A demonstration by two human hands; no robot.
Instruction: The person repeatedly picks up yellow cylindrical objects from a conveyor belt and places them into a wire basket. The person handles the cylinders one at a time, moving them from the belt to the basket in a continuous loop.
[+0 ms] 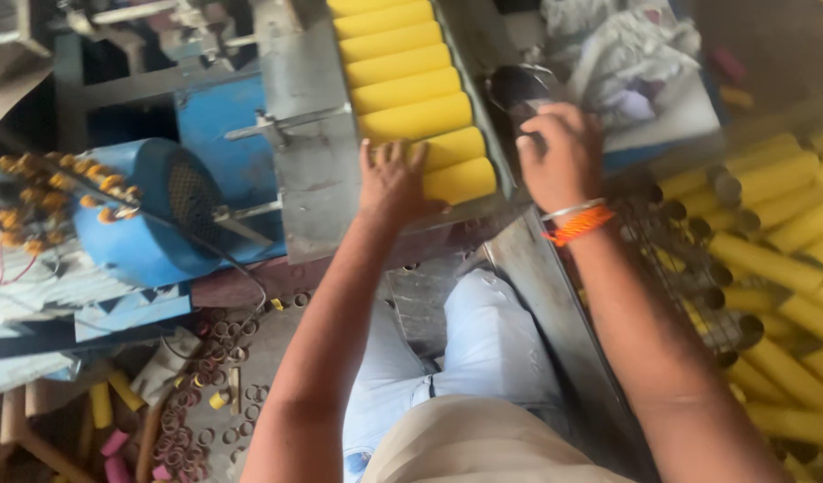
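midway through feeding yellow tubes, lying side by side in a metal chute; next called for pushing the lowest tube on squarely. left hand reached forward, fingers spread flat, touching the lowest tube. right hand curled shut on a dark tube, probably.

Right hand fingertips — hidden; yellow tubes — cut off above
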